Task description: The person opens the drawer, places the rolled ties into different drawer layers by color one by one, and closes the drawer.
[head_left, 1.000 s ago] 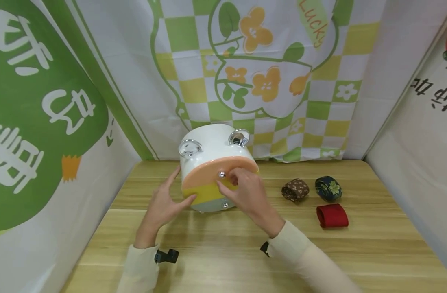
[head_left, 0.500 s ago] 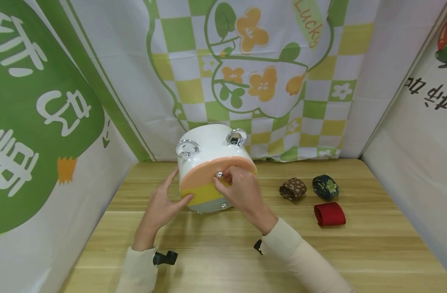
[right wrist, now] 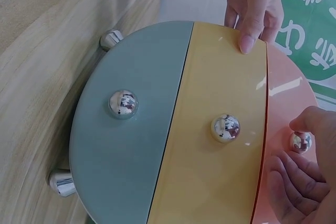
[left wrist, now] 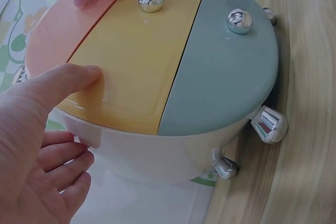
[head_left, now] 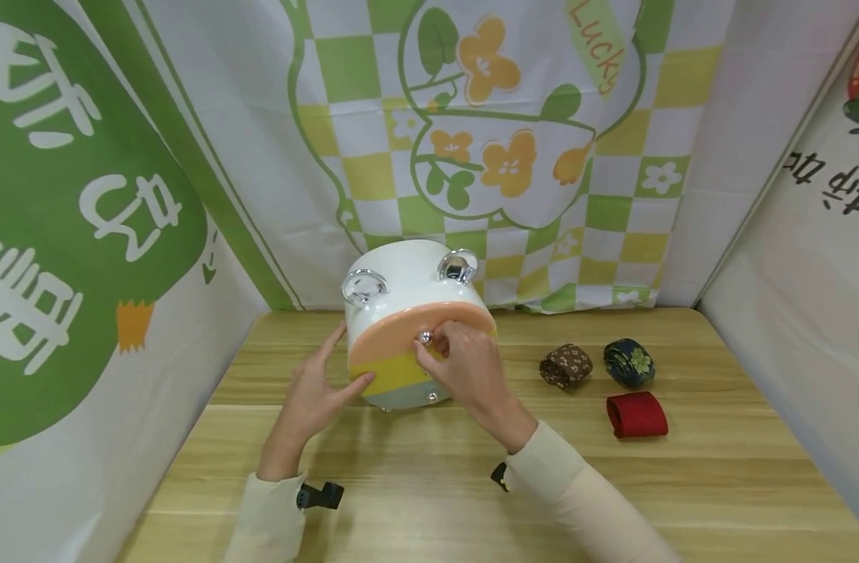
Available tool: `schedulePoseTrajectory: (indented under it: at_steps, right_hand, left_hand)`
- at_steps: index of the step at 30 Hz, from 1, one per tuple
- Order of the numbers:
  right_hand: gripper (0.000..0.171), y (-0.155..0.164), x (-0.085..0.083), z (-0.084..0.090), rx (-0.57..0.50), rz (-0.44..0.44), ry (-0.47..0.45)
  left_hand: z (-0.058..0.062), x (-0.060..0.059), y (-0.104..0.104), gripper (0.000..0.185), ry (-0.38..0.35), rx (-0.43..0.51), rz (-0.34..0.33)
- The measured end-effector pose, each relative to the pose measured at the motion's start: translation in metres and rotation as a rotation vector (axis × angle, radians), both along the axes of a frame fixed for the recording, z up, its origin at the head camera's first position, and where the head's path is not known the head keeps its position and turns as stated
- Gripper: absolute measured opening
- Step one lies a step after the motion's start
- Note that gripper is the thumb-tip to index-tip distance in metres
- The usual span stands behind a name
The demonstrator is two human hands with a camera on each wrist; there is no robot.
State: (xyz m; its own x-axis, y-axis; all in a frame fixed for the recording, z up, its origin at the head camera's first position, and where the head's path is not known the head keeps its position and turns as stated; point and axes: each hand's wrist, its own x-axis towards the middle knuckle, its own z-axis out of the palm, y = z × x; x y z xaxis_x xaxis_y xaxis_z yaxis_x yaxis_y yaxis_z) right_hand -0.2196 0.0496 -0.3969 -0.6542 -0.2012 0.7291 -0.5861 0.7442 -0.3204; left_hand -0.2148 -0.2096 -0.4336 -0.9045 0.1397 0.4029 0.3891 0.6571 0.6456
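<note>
A white round-bodied drawer box (head_left: 411, 274) sits tilted on the table, its front split into coral, yellow and blue-grey drawer fronts. Each front bears a silver knob. My left hand (head_left: 313, 399) holds the box at its left side: in the left wrist view, the thumb presses the yellow front (left wrist: 142, 72) and curled fingers lie along the white wall. At the coral front (head_left: 394, 332), my right hand (head_left: 474, 375) pinches the silver knob (right wrist: 301, 142), thumb on one side and bent fingers on the other. The coral drawer looks flush with its neighbour.
Right of the box lie a brown flowered roll (head_left: 566, 366), a dark blue flowered roll (head_left: 629, 362) and a red cloth roll (head_left: 638, 415). Silver feet (left wrist: 269, 124) and two silver loops (head_left: 459, 267) stick out from the box. Printed cloth (head_left: 373, 176) hangs behind the table.
My right hand has shifted slightly left, its fingers closer about the coral front's knob. My left hand and the box look the same.
</note>
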Motion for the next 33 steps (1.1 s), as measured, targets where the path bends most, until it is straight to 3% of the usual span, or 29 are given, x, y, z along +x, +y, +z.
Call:
schedulePoseTrajectory:
  at_steps: [33]
  right_hand:
    - [0.026, 0.014, 0.027, 0.0, 0.03, 0.048, 0.047]
  left_hand:
    - [0.002, 0.002, -0.002, 0.096, -0.013, -0.001, -0.011]
